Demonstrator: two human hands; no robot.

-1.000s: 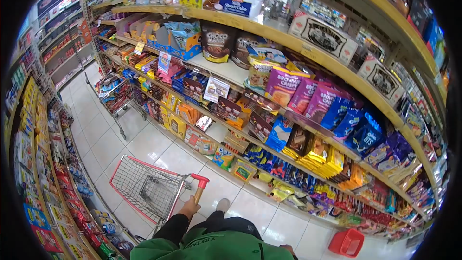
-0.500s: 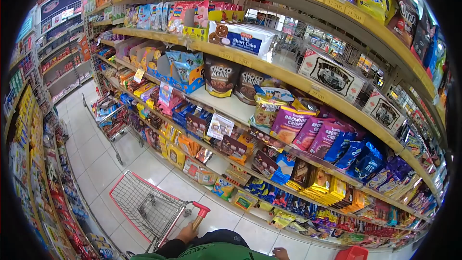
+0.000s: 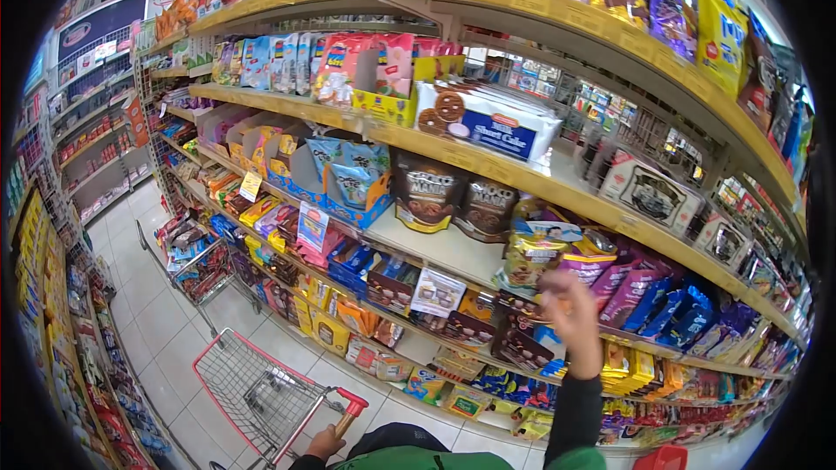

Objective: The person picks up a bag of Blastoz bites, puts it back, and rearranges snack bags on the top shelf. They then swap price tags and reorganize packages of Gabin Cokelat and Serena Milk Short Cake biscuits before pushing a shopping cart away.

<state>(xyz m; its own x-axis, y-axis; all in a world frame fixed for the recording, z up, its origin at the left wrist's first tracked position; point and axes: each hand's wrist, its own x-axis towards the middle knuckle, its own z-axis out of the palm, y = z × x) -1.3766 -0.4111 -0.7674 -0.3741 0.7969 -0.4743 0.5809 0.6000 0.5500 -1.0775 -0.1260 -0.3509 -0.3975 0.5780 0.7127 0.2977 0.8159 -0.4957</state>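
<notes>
A supermarket snack aisle, yellow-edged shelves (image 3: 488,170) packed with biscuits and wafers curving away on the right, white tiled floor (image 3: 148,322) below. Down low stands the red-framed shopping cart (image 3: 252,392), its wire basket showing nothing inside from here. The person's left hand (image 3: 324,444) is wrapped shut around the cart's red-capped handle (image 3: 350,407). Up goes the right hand (image 3: 570,318), blurred, raised in front of the middle shelf; its grip looks loosely spread, holding nothing, though the blur leaves the finger positions hard to read. Nearest to it sit the green-and-gold snack bag (image 3: 533,252) and the purple Brownie Crispy bags (image 3: 631,292), upright, leaning on one another just beside the hand. These are probably light, soft foil pouches, crinkly and a little slippery, with brittle contents that would crush under a hard squeeze. The safest hold is likely a gentle pinch at the sealed top edge, or a flat hand across the face.
</notes>
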